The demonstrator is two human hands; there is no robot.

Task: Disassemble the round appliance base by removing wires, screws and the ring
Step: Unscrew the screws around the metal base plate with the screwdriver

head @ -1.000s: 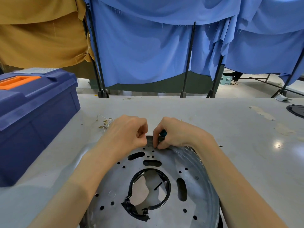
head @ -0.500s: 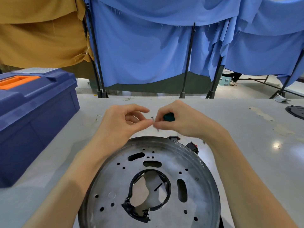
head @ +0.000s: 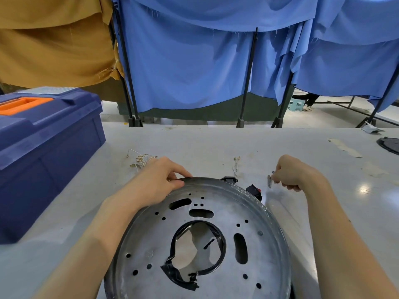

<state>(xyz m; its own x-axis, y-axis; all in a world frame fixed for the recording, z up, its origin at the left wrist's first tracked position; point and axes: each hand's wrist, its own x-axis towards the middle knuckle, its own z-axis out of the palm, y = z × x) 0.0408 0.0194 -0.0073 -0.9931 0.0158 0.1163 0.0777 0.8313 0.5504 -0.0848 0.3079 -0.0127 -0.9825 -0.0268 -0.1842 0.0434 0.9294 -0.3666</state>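
The round metal appliance base [head: 151,244] lies face-up on the grey table in front of me, with a torn black ring [head: 222,244] around its centre hole and one screw [head: 260,233] on its right side. My left hand [head: 155,182] grips the far left rim of the base. To the right of the base, my right hand [head: 295,173] is closed on a small screwdriver [head: 269,181]. Only its metal shaft shows, pointing down just above the table. A black plug socket [head: 229,179] and a red switch [head: 254,189] sit on the far rim.
A blue toolbox [head: 43,147] with an orange handle stands at the left. Loose removed wires [head: 140,160] lie beyond my left hand, a single small wire [head: 235,164] beyond the base. A black round part [head: 390,144] sits at the right edge. Blue curtains hang behind the table.
My hands were pinched together over the far rim, then lifted a screw. Now they have parted: the left hand went down onto the rim, the right swung out to the right.
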